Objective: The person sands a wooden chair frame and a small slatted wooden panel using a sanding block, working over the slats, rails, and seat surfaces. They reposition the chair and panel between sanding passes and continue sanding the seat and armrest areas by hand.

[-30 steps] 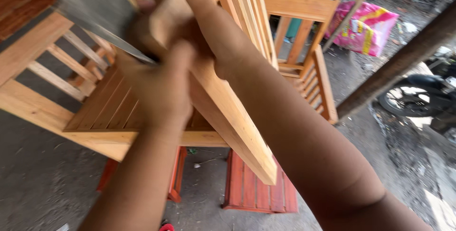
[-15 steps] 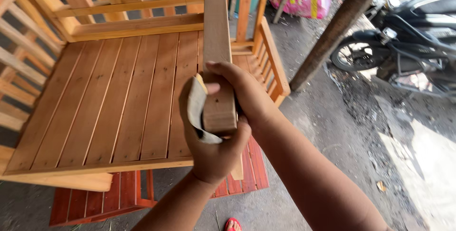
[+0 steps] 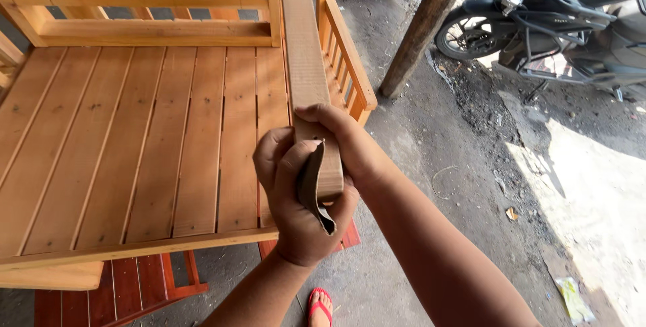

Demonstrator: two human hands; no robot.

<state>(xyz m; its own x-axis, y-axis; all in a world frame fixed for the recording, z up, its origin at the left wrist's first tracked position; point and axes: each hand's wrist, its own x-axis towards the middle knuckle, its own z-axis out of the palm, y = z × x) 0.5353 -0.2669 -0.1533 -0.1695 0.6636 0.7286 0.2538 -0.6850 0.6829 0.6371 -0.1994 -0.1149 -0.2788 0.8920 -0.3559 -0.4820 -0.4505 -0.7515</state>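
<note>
At the left, a slatted wooden bench (image 3: 134, 138) of light unpainted wood is seen from above, with its seat boards running away from the camera toward the backrest rails at the top. Under its front edge, red painted wooden pieces (image 3: 134, 286) are lying on the grey ground. At the middle, a long wooden armrest bar (image 3: 304, 64) is found along the right side of the bench; its long axis runs from the near end, which is held, straight away toward the top of the picture. The left hand (image 3: 296, 199) is raised from below with a bent wrist, and a folded sheet of sandpaper (image 3: 313, 186) is gripped in it and pressed against the near end of the bar. The right hand (image 3: 340, 142) is brought in from the lower right on a stretched forearm, and its fingers are closed around the bar just above the sandpaper. Below the hands, a red sandal (image 3: 321, 307) is visible. At the right, a leaning wooden post (image 3: 424, 27) and a parked motorcycle (image 3: 558, 21) are standing well apart from the bench.
</note>
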